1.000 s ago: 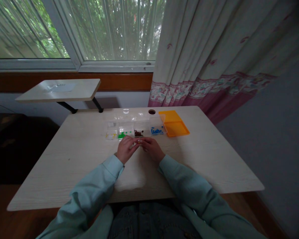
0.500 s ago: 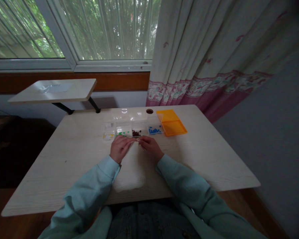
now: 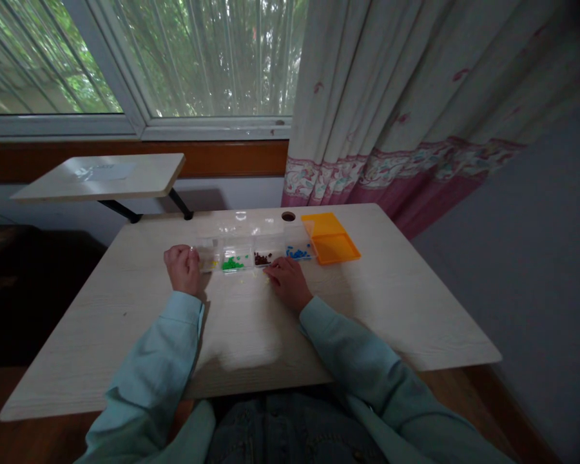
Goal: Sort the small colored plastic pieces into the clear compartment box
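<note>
My left hand (image 3: 182, 267) is closed with its fingers curled, beside the left end of the row of clear plastic boxes. What it pinches, if anything, is too small to make out. My right hand (image 3: 290, 282) rests low over the table in front of the boxes, fingertips together; anything between them is hidden. The leftmost clear box (image 3: 209, 267) holds a few yellow bits. Small green pieces (image 3: 232, 263) lie in the box beside it, then dark brown pieces (image 3: 262, 258), then blue pieces (image 3: 298, 253). Tiny pale yellow bits (image 3: 242, 281) lie on the table between my hands.
An open orange case (image 3: 337, 250) lies right of the boxes on the pale wooden table (image 3: 396, 303). Behind it is a round cable hole (image 3: 289, 217). A small raised shelf (image 3: 106, 177) stands at the back left, and a curtain (image 3: 348, 129) hangs behind the table.
My left hand has moved left, away from my right hand, to the left end of the boxes. The green pieces are now uncovered. My right hand has barely moved.
</note>
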Available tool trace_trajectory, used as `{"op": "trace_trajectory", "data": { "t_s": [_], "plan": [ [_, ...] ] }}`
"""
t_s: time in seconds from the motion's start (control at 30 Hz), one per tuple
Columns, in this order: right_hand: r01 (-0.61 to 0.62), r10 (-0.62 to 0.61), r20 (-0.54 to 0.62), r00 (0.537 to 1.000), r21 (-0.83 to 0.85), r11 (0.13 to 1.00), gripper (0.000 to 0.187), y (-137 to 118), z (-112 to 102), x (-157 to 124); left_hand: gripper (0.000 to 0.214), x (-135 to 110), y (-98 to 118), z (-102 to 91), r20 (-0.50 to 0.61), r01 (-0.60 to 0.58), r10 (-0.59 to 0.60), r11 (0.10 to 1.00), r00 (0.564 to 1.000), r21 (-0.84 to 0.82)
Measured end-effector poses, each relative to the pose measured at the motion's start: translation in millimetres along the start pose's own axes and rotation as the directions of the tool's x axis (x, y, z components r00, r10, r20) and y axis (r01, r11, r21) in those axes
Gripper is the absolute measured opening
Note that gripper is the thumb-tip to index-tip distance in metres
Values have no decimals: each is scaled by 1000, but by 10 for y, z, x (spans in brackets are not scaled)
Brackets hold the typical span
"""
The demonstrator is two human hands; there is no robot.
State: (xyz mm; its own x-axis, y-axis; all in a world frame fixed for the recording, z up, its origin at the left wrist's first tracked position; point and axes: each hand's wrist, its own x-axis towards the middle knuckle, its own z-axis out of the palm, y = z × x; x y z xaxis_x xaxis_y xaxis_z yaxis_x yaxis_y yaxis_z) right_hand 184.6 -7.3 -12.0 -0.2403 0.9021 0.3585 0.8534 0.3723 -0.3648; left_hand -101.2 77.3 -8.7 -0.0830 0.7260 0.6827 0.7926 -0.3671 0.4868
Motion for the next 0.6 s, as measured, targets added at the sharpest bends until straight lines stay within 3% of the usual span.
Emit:
{"op": "trace_trajectory", "data": {
  "t_s": [0.13, 0.4, 0.6],
  "plan": [
    [-13, 13, 15, 1000, -31, 999, 20, -6, 2, 2, 35, 25, -78, -13, -6, 1, -1, 1000, 1000, 23],
    [-86, 86, -10, 996, -40, 995, 12, 18, -41, -9, 20, 5, -245, 106, 98, -4, 2, 1000, 995, 26],
    [-98, 98, -10, 995, -61, 993, 10, 33, -33, -4, 16, -6, -251, 115, 119, -36, 34, 999, 992, 15]
  ]
}}
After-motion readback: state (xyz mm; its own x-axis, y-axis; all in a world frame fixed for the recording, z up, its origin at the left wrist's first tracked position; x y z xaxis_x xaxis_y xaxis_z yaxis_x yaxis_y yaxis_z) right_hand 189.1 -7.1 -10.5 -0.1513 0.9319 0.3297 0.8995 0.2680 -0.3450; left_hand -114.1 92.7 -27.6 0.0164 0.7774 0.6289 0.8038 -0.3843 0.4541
